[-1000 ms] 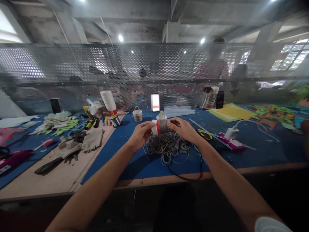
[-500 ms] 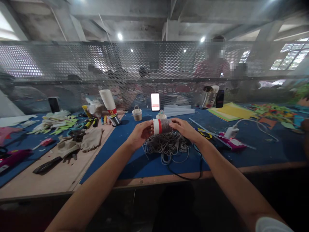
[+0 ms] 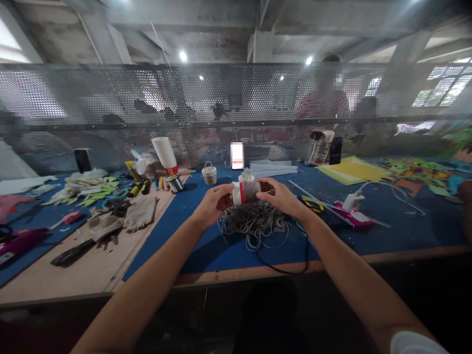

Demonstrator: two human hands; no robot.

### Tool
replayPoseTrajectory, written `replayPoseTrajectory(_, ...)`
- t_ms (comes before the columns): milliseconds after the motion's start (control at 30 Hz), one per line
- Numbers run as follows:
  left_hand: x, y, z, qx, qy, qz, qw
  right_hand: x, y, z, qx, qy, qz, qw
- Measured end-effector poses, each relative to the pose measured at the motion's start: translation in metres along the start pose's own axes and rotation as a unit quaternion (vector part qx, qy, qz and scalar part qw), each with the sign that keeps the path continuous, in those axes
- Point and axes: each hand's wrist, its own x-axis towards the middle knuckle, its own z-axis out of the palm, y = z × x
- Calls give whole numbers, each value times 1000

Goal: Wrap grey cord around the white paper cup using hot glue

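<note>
Between my two hands a paper cup lies on its side, white and red at one end and wound with grey cord at the other. My left hand grips its white end, fingers curled round it. At the cord-wound end my right hand closes on the cup, thumb in front and fingers over the top. Below the cup, a loose heap of grey cord spreads on the blue table mat. Behind it a small white object is partly hidden by the cup.
A small handled basket and a stack of paper cups stand behind, left. Gloves lie on bare wood. A lit phone stands centrally. On the right are a pink glue gun and yellow sheets. Perforated metal closes the back.
The cup has tilted and turned slightly. My right hand's fingers have shifted on its cord-wound end, while my left hand keeps nearly the same place.
</note>
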Motion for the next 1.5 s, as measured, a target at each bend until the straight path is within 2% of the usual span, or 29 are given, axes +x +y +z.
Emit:
replayPoseTrajectory(233, 0, -2, -1, 34, 16, 0, 999, -2, -3, 0, -4, -11, -10, 1000)
replayPoseTrajectory(433, -1, 1, 0, 76, 39, 24, 996, -2, -5, -2, -9, -5, -16, 1000)
replayPoseTrajectory(567, -5, 5, 2, 91, 7, 19, 996, 2, 1, -4, 15, 31, -15, 999)
replayPoseTrajectory(700, -8, 6, 4, 119, -39, 20, 992, 3, 6, -2, 56, -43, -29, 997)
replayPoseTrajectory(800, -8, 5, 2, 138, -43, 22, 989, 2, 6, 0, 55, -97, -34, 993)
replayPoseTrajectory(900, -7, 4, 0, 155, -34, 32, 987, 0, 5, 1, 39, -90, -17, 995)
replayPoseTrajectory(1033, -6, 5, 0, 202, -9, 78, 976, 0, 2, -3, 15, -16, 1, 1000)
replayPoseTrajectory(1167, -5, 5, -1, 250, 63, 132, 957, -1, -3, -7, 8, 25, -8, 1000)
replayPoseTrajectory(1333, 1, 2, -7, 256, 132, 181, 940, -6, -12, -3, 0, -19, -22, 1000)
replayPoseTrajectory(1500, 4, 1, -9, 221, 159, 197, 942, -10, -16, 2, -11, -92, -17, 996)
